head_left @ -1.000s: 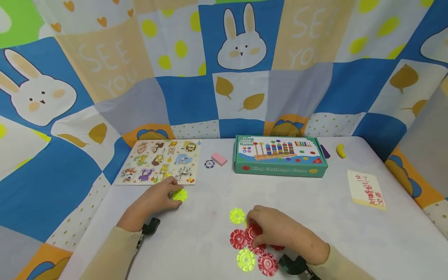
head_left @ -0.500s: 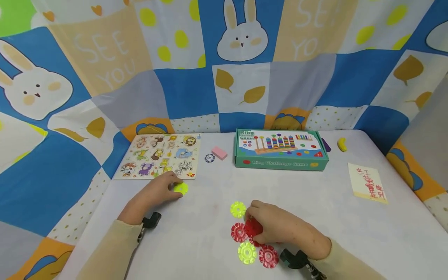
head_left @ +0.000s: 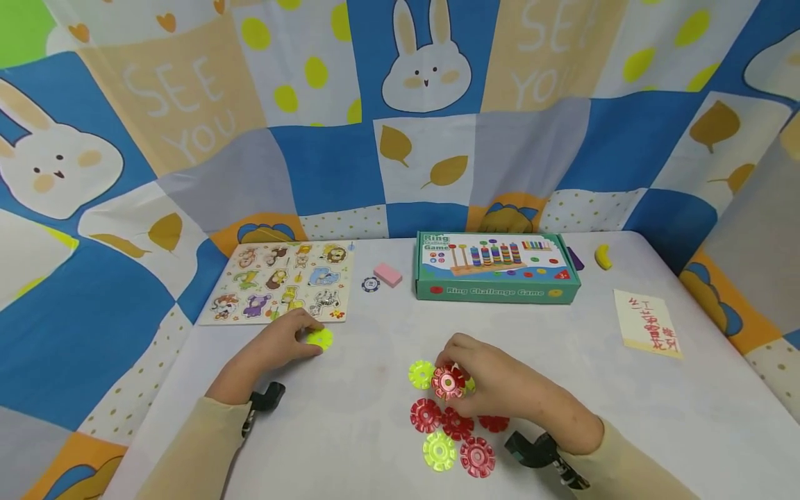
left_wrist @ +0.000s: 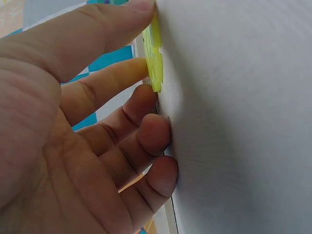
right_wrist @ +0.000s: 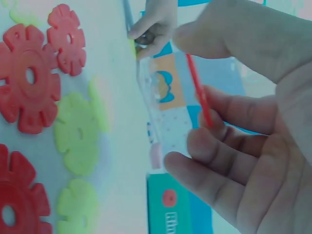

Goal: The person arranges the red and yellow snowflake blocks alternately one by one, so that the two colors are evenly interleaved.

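Note:
My left hand [head_left: 271, 354] has thumb and index finger on the rim of a yellow-green snowflake disc [head_left: 321, 339] beside the puzzle board. In the left wrist view that disc [left_wrist: 155, 63] stays close to the white tabletop. My right hand [head_left: 500, 378] pinches a red snowflake disc [head_left: 448, 382] by its edge. The right wrist view has this disc [right_wrist: 199, 92] edge-on between thumb and fingers, raised off the table. Below it lie more red discs [head_left: 426, 415] and yellow-green discs [head_left: 439, 451], one partly hidden behind the right hand.
An animal puzzle board [head_left: 275, 285] lies at the back left. Near it are a pink block [head_left: 388, 274] and a poker chip [head_left: 371, 285]. A green Ring Challenge Game box [head_left: 496, 271], a toy banana [head_left: 603, 257] and a paper note [head_left: 648, 323] are farther right.
My right hand has picked the red disc up from the group and moved it slightly away from me, uncovering red discs beneath. The left hand keeps its place at the yellow-green disc.

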`<state>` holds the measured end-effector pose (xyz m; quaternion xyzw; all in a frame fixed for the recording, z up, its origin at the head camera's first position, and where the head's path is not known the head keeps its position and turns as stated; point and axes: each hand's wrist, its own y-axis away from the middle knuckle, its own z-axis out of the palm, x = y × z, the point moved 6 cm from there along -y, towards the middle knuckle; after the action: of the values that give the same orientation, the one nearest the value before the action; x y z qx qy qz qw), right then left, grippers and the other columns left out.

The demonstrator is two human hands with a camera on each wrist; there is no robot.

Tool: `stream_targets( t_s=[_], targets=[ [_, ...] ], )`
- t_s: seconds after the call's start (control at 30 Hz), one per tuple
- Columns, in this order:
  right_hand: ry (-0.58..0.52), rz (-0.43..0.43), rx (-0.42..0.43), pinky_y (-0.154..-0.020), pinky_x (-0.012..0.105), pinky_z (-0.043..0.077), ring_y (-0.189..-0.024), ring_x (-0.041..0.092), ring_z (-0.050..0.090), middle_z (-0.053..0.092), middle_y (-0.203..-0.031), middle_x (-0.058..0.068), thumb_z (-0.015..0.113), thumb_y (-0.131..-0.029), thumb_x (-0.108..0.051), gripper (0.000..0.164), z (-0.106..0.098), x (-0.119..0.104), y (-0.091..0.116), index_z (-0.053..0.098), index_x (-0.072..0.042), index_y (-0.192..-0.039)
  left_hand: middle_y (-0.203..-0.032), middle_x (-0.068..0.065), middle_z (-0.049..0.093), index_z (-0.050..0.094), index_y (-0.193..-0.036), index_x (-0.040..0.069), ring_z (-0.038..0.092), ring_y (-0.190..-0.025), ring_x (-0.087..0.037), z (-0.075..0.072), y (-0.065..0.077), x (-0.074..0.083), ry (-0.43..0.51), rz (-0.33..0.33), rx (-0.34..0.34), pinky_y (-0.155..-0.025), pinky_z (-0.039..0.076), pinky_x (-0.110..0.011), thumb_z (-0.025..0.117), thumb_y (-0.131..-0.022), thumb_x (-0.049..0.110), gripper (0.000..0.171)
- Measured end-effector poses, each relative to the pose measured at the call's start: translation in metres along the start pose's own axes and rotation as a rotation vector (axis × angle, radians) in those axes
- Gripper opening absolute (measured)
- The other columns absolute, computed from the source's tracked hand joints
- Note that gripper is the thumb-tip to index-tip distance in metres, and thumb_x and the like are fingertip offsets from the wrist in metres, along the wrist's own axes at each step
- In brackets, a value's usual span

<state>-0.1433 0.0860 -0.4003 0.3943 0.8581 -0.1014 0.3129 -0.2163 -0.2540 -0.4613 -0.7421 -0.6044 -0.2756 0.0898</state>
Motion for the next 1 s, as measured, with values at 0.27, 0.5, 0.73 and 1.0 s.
stream_targets(
  t_s=[0.27, 0.5, 0.73, 1.0],
  targets=[
    [0.015, -0.021, 0.105, -0.073, 0.023, 0.05, -0.088, 0.003, 0.051, 0.047, -0.105, -0.018, 0.081, -0.069, -0.027, 0.047, -0.019, -0.013, 0.006, 0.058, -0.027, -0.111, -0.102, 0.0, 0.051, 0.064, -0.121, 0.016, 0.045, -0.086, -0.018, 0.0, -0.001, 0.002, -0.012, 0.017, -0.018, -0.073, 0.04, -0.034, 0.077, -0.079, 0.032, 0.047],
    [0.041, -0.046, 0.205, -0.068, 0.023, 0.05, -0.085, 0.003, 0.049, 0.048, -0.104, -0.02, 0.082, -0.067, -0.03, 0.049, -0.037, -0.023, 0.006, 0.058, -0.03, -0.11, -0.098, 0.003, 0.05, 0.065, -0.122, 0.017, 0.047, -0.086, -0.016, 0.001, -0.002, 0.002, -0.018, 0.04, -0.006, -0.076, 0.041, -0.034, 0.077, -0.078, 0.031, 0.047],
    [0.036, -0.093, 0.292, -0.063, 0.023, 0.048, -0.083, 0.006, 0.048, 0.048, -0.101, -0.017, 0.082, -0.067, -0.027, 0.05, -0.051, -0.038, 0.0, 0.059, -0.029, -0.112, -0.1, 0.002, 0.05, 0.065, -0.122, 0.018, 0.046, -0.086, -0.016, 0.003, 0.0, 0.001, -0.001, 0.027, -0.007, -0.074, 0.04, -0.034, 0.077, -0.078, 0.032, 0.048],
    [0.056, -0.202, 0.361, -0.063, 0.023, 0.047, -0.083, 0.004, 0.047, 0.05, -0.102, -0.015, 0.078, -0.073, -0.033, 0.047, -0.064, -0.054, -0.016, 0.06, -0.024, -0.116, -0.096, -0.002, 0.049, 0.064, -0.124, 0.016, 0.043, -0.08, -0.018, 0.0, -0.002, 0.002, -0.017, 0.055, -0.01, -0.067, 0.038, -0.034, 0.077, -0.079, 0.03, 0.049]
  ],
)
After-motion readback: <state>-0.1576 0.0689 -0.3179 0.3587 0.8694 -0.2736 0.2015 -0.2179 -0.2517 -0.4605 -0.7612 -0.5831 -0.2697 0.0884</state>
